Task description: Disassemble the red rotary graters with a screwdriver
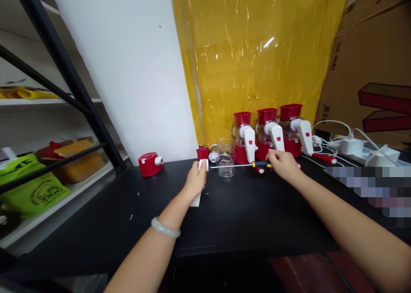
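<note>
My left hand (195, 179) is closed around a white crank handle (195, 200), whose round end points to the right. In my right hand (281, 162) is a screwdriver (236, 166) with a dark blue and yellow grip, held level. Its long metal shaft reaches left to the round end of the crank handle; whether the tip sits in a screw I cannot tell. Behind the shaft stand a clear plastic housing (226, 170), a white and clear drum part (214, 152) and a small red hopper (202, 152).
Three assembled red and white rotary graters (244, 134) stand along the back of the black table (244, 216). A red base (150, 164) sits at the left. White cables and adapters (351, 146) lie at the right. Shelving (54, 173) is on the left, a cardboard box (369, 70) on the right.
</note>
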Action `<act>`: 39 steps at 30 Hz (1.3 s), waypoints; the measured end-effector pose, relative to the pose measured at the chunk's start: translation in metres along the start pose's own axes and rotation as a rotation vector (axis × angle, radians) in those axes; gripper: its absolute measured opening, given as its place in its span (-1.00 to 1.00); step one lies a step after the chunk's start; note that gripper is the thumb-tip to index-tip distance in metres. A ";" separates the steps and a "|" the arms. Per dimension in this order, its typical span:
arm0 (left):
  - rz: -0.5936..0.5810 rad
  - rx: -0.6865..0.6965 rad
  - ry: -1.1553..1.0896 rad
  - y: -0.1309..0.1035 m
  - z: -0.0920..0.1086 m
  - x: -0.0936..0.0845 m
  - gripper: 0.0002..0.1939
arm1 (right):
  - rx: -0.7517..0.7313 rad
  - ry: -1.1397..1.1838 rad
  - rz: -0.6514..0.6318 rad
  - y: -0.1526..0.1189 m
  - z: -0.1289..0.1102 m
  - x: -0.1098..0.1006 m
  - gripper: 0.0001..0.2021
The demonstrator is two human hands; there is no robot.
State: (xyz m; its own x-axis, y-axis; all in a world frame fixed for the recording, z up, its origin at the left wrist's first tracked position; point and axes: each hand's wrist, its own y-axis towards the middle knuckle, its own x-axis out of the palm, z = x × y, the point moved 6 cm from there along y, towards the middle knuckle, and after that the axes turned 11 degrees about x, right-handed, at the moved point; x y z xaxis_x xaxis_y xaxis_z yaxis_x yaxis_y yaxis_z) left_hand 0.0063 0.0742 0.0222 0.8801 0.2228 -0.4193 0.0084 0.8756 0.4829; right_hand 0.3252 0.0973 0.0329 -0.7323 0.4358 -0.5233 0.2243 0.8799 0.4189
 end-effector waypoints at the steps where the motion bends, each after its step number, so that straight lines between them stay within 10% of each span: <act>1: -0.003 -0.070 -0.041 0.000 -0.005 0.002 -0.57 | -0.064 -0.005 0.029 -0.004 -0.006 -0.002 -0.63; 6: -0.011 -0.137 -0.113 0.002 -0.012 0.004 -0.53 | -0.135 0.071 0.062 -0.008 -0.014 -0.006 -0.70; 13: 0.186 0.494 0.191 -0.005 0.021 -0.028 -0.62 | 0.378 0.780 -0.495 -0.006 0.006 0.036 -0.76; 19: 0.131 0.746 0.341 -0.019 0.042 -0.028 -0.55 | 0.480 0.513 -0.573 -0.010 0.017 0.041 -0.43; 33: 0.020 0.043 0.153 0.007 -0.007 -0.012 -0.64 | -0.079 0.046 0.047 -0.002 -0.004 0.003 -0.65; 39: 0.029 -0.092 -0.051 0.007 -0.019 -0.002 -0.61 | -0.045 0.101 -0.001 -0.004 -0.006 0.005 -0.67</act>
State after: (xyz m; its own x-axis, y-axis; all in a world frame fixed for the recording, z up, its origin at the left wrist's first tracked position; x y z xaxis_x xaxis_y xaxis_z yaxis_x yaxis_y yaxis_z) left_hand -0.0048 0.0878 0.0118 0.9025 0.2285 -0.3650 -0.0592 0.9054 0.4205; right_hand 0.3169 0.0950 0.0334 -0.7942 0.4118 -0.4470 0.1965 0.8699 0.4523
